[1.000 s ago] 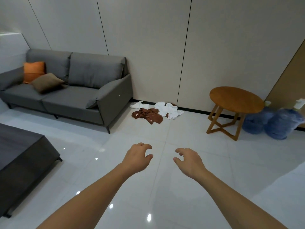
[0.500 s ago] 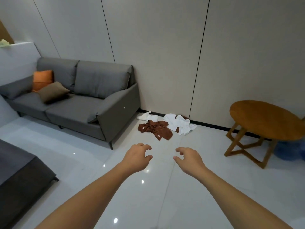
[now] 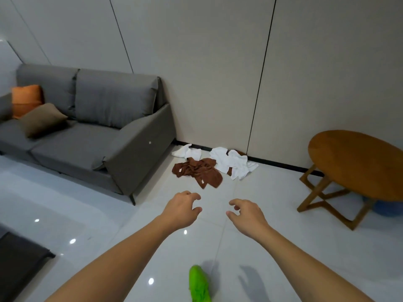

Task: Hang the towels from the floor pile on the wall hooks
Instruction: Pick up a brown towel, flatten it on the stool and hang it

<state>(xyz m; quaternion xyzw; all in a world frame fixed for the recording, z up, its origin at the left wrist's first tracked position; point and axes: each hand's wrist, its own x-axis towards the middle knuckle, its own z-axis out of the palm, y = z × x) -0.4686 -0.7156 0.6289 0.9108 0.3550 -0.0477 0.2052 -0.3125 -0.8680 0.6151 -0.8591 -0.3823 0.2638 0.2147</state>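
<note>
A pile of towels lies on the white floor against the wall: brown towels (image 3: 197,172) in front, white towels (image 3: 231,162) behind and to the right, and one more white towel (image 3: 187,151) by the sofa corner. Both my arms reach forward over the floor, short of the pile. My left hand (image 3: 182,209) and my right hand (image 3: 246,214) hang with loosely curled fingers and hold nothing. No wall hooks show on the panelled wall in this view.
A grey sofa (image 3: 91,131) with an orange and a brown cushion stands left of the pile. A round wooden side table (image 3: 357,162) stands at the right. A dark low table corner (image 3: 19,256) is at the bottom left. A bright green shoe (image 3: 199,284) shows at the bottom.
I have walked closer to the towel pile, so it, the sofa and the side table look larger. A green shoe has come into view. My hands keep the same pose.
</note>
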